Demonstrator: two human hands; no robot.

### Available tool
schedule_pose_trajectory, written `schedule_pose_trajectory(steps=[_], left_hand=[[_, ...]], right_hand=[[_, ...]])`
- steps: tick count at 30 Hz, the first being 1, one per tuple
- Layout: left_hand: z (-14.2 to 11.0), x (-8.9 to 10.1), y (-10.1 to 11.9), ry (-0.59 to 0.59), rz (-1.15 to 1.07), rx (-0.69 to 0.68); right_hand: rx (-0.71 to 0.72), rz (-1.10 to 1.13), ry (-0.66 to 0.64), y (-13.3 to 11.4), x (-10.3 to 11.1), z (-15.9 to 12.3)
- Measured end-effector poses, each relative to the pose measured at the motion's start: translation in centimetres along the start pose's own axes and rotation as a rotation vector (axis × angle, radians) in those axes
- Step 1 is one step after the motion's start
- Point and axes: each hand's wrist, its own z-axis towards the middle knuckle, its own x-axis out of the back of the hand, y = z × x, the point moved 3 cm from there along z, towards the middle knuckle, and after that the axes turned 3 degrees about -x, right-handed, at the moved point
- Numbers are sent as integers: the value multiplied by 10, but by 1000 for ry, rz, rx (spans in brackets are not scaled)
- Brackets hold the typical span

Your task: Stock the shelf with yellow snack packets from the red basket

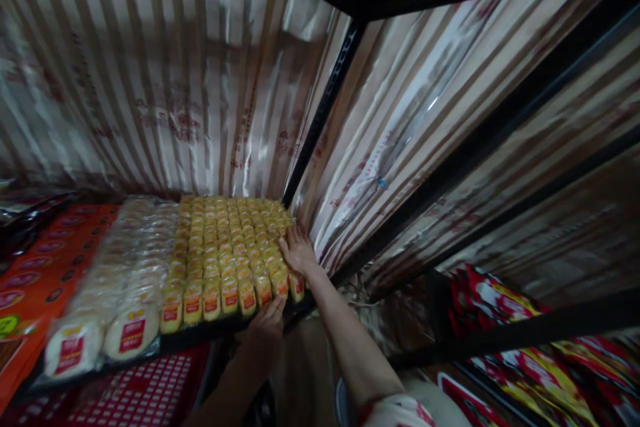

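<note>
Several tight rows of small yellow snack packs [220, 247] with red labels fill the right end of a black shelf. My right hand [299, 250] lies along the right side of these rows near the corner post, its fingers stretched out and touching the packs. At the front edge, my left hand [270, 320] has its fingertips against the front packs, fingers extended and somewhat blurred. Neither hand is wrapped round a pack. Left of the yellow rows stand two rows of round, flat, pale packs [131, 332] in clear wrapping.
Orange packaging [60, 247] lies at the far left. A red plastic basket [160, 377] sits below the shelf. Behind rises a corrugated sheet wall [200, 80] with a black corner post [323, 113]. Red and yellow bags [530, 373] occupy lower racks at right.
</note>
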Motion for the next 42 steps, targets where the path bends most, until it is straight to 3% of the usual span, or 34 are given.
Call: schedule_pose_trajectory(steps=[4, 8, 11, 15, 20, 31, 36, 42], left_hand=[[2, 8, 0, -18, 15, -8], [1, 7, -1, -38, 58, -82], [0, 5, -3, -89, 82, -103], [1, 5, -2, -187, 50, -54], [3, 10, 4, -229, 43, -11], [6, 17, 7, -232, 53, -16], [8, 22, 8, -250, 36, -8], [7, 20, 3, -267, 24, 8]], right_hand=[[49, 51, 3, 3, 6, -1], [104, 166, 352, 9, 23, -31], [37, 311, 565, 19, 16, -76], [-85, 375, 508, 24, -24, -124], [-164, 386, 509, 21, -54, -134], [-76, 494, 568, 27, -66, -128], [-108, 508, 602, 22, -63, -132], [-14, 586, 482, 6, -57, -130]])
